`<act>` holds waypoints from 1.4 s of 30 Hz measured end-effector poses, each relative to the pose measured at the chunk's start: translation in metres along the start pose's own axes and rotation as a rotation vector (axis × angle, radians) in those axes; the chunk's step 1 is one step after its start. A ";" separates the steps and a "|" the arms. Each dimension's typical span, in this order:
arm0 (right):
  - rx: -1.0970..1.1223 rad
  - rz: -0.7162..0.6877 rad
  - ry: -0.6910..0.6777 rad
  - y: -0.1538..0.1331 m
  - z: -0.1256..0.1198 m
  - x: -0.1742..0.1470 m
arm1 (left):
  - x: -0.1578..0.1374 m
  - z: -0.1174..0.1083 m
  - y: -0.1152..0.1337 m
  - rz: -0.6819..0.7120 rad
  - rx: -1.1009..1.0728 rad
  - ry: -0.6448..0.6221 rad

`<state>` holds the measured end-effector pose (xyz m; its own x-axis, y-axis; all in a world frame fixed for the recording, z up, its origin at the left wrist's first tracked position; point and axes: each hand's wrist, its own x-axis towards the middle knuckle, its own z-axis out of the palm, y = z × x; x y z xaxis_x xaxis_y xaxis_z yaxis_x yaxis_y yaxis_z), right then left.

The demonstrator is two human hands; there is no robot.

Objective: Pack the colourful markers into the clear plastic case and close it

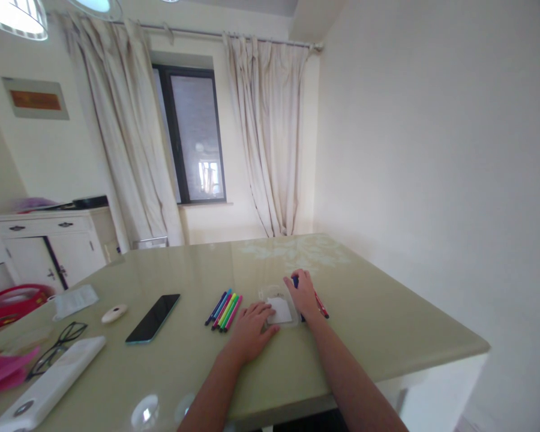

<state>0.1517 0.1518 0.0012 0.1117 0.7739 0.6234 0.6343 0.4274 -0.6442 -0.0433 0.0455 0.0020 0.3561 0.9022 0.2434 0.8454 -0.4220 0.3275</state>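
A clear plastic case (pixel 296 318) with a white card (pixel 279 310) in it lies flat on the table in front of me. My left hand (pixel 251 331) rests at its left side, fingers stretched out and fingertips touching the case. At its right edge, my right hand (pixel 304 294) has thumb and fingers closed around a dark blue marker (pixel 296 280), which the hand partly hides. Just right of that hand lies a red marker (pixel 323 306), partly covered. To the left of my left hand, several coloured markers (pixel 225 311) lie side by side in a row.
Left on the table (pixel 414 324) are a black phone (pixel 153 318), a round pale object (pixel 114 313), eyeglasses (pixel 58 347), a long white device (pixel 49 384), a clear packet (pixel 75 301) and something pink (pixel 9 369). A wall (pixel 432 150) borders the table's right side.
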 end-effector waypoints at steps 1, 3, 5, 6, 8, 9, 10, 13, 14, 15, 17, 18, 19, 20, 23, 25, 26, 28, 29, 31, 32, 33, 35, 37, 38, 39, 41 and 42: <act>0.066 0.044 0.053 0.001 -0.001 0.001 | 0.000 0.000 0.000 -0.003 -0.001 -0.003; 0.201 0.161 0.104 0.004 -0.002 0.001 | 0.000 0.000 -0.001 -0.003 -0.008 -0.002; 0.342 0.302 0.084 0.004 -0.002 0.001 | 0.001 -0.001 -0.002 0.005 -0.025 0.015; 0.407 0.365 0.067 0.004 -0.002 0.000 | 0.002 -0.002 -0.002 0.003 -0.028 0.041; 0.525 0.440 0.066 0.003 -0.001 0.001 | 0.003 -0.002 -0.006 -0.063 0.018 0.136; 0.584 0.453 0.085 0.002 -0.002 0.002 | 0.003 -0.003 -0.009 -0.141 0.076 0.199; 0.647 0.457 0.117 0.002 -0.003 0.003 | 0.003 -0.003 -0.013 -0.246 0.154 0.262; 0.841 0.470 0.237 0.001 -0.007 0.007 | -0.001 -0.002 -0.030 -0.570 0.374 0.343; 0.902 0.483 0.267 0.002 -0.009 0.008 | -0.003 -0.002 -0.036 -0.637 0.402 0.316; 0.961 0.500 0.285 0.002 -0.011 0.009 | -0.005 -0.002 -0.042 -0.682 0.404 0.275; 1.069 0.529 0.283 0.002 -0.012 0.009 | -0.007 -0.004 -0.054 -0.722 0.372 0.193; 1.112 0.543 0.272 0.002 -0.011 0.009 | -0.007 -0.005 -0.059 -0.728 0.354 0.169; 1.143 0.555 0.254 0.000 -0.009 0.009 | -0.007 -0.006 -0.064 -0.736 0.345 0.156; 1.162 0.568 0.235 -0.001 -0.007 0.008 | -0.007 -0.006 -0.067 -0.742 0.347 0.150; 1.141 0.598 0.200 -0.009 0.003 0.003 | -0.005 -0.005 -0.071 -0.734 0.406 0.182; 1.072 0.559 0.172 -0.017 0.010 -0.003 | -0.004 -0.003 -0.066 -0.686 0.453 0.260; 1.025 0.515 0.149 -0.022 0.012 -0.006 | -0.003 -0.003 -0.062 -0.651 0.459 0.319; 0.918 0.403 0.090 -0.032 0.014 -0.012 | -0.001 -0.003 -0.049 -0.521 0.413 0.435; 0.869 0.353 0.056 -0.037 0.013 -0.015 | 0.001 -0.003 -0.041 -0.418 0.363 0.478; 0.814 0.267 -0.013 -0.048 0.012 -0.021 | 0.003 -0.002 -0.024 -0.114 0.236 0.469; 0.816 0.236 -0.054 -0.053 0.011 -0.023 | 0.004 0.000 -0.016 0.022 0.189 0.432; 0.836 0.218 -0.091 -0.056 0.010 -0.025 | 0.005 0.003 -0.010 0.108 0.158 0.395; 0.891 0.216 -0.149 -0.062 0.010 -0.029 | 0.008 0.011 -0.002 0.128 0.137 0.395; 0.930 0.240 -0.196 -0.063 0.011 -0.031 | 0.010 0.018 0.000 0.083 0.174 0.404; 0.933 0.250 -0.222 -0.063 0.013 -0.031 | 0.011 0.020 0.000 0.053 0.209 0.398; 0.924 0.254 -0.248 -0.061 0.013 -0.030 | 0.012 0.021 -0.002 0.022 0.250 0.383; 0.864 0.252 -0.247 -0.055 0.013 -0.026 | 0.011 0.018 -0.005 -0.045 0.331 0.347; 0.801 0.246 -0.207 -0.049 0.012 -0.023 | 0.011 0.014 -0.007 -0.088 0.367 0.334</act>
<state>0.1090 0.1188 0.0136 -0.0157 0.9239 0.3823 -0.1287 0.3773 -0.9171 -0.0399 0.0594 -0.0109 0.1814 0.8298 0.5277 0.9720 -0.2329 0.0321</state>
